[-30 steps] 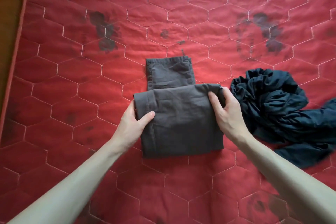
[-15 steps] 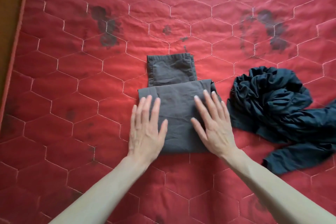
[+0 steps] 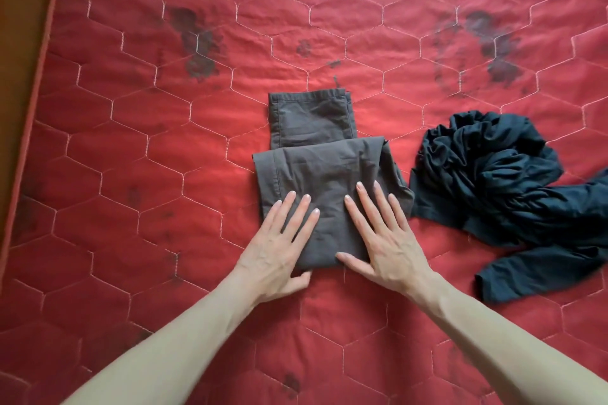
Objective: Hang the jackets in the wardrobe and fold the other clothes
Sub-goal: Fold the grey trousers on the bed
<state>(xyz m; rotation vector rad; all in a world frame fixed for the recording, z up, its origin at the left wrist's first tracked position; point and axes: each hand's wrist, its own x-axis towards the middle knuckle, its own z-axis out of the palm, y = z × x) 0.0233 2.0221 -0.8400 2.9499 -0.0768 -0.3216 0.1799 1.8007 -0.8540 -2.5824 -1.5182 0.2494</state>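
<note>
Now both my hands lie flat, fingers straight and spread, left hand [image 3: 279, 250] and right hand [image 3: 385, 240] pressing the folded grey trousers [image 3: 329, 168] on the red quilted bed [image 3: 131, 141]; a crumpled dark garment [image 3: 503, 181] lies just beside.

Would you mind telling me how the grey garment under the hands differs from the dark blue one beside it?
The grey garment is folded into flat layers with straight edges; the dark blue garment lies crumpled in a heap, one part trailing out. Both hands, left hand and right hand, press flat on the grey garment, while nothing touches the dark blue garment. The grey garment looks stiffer, the dark blue garment thinner and more finely creased. Both lie on the red quilted cover.
</note>
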